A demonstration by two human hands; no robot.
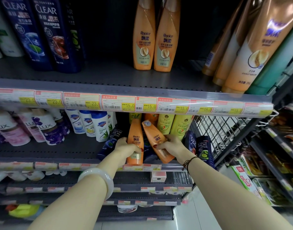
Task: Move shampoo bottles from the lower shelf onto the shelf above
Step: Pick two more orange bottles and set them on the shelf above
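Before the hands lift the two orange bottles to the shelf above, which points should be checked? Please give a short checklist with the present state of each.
1. Left hand closed around the upright orange Rejoice shampoo bottle: ok.
2. Right hand closed around the tilted orange Rejoice shampoo bottle: ok, but it leans left, so straighten it first.
3. Free space on the grey metal upper shelf beside the two standing orange Rejoice bottles: ok.
4. Path past the clear price-label rail: cannot tell; the bottle tops sit close under it.
5. Dark blue Clear bottle touching the left hand, may tip: not ok.
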